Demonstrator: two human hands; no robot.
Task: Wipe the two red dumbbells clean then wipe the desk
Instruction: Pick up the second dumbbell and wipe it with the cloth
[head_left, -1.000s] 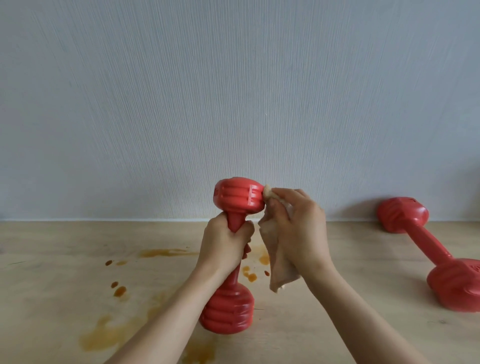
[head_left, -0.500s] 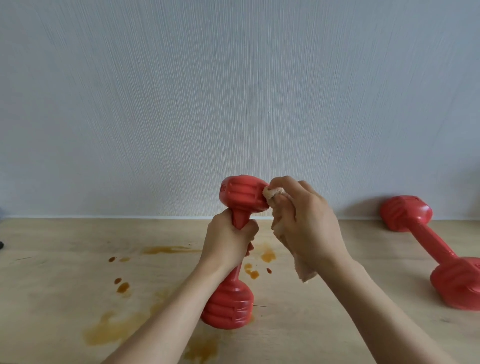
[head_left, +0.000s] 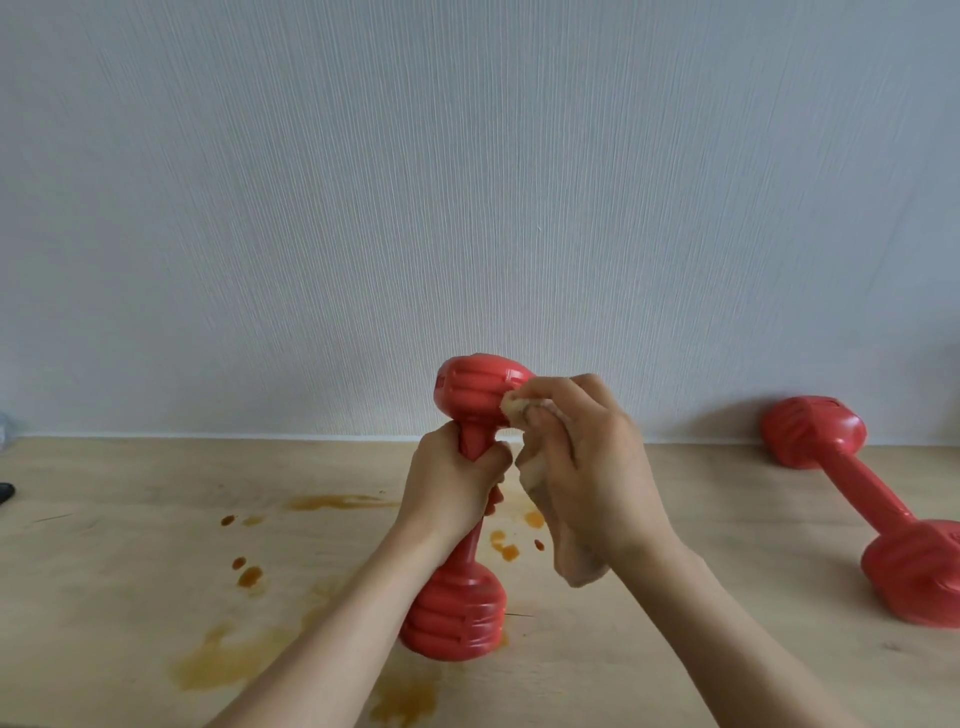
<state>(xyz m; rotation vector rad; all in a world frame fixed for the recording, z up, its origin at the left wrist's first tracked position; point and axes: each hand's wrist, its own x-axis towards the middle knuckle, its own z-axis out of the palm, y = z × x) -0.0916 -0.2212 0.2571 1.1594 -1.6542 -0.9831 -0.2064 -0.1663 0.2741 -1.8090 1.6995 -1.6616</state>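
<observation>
The left hand (head_left: 457, 488) is wrapped round the handle of the upright dumbbell (head_left: 470, 514), whose lower head rests on the counter (head_left: 675, 519), tilted a little. The right hand (head_left: 587, 467) clutches a beige cloth (head_left: 530, 415) and presses a bunched corner of it against the dumbbell's upper head, on the side away from the left hand. The second dumbbell (head_left: 862, 514) lies on its side well off to the right of the upright one, one head near the wall (head_left: 467, 182). Brown stains (head_left: 234, 660) spread over the counter to the left of the upright dumbbell and around its base, with smaller drops (head_left: 506, 545) just behind it.

The likely risks: sideways pressure from the cloth could make the lower head skid or tip, since it stands in a wet patch. The hanging tail of the cloth could also drag through the drops and smear them back onto the red plastic.
</observation>
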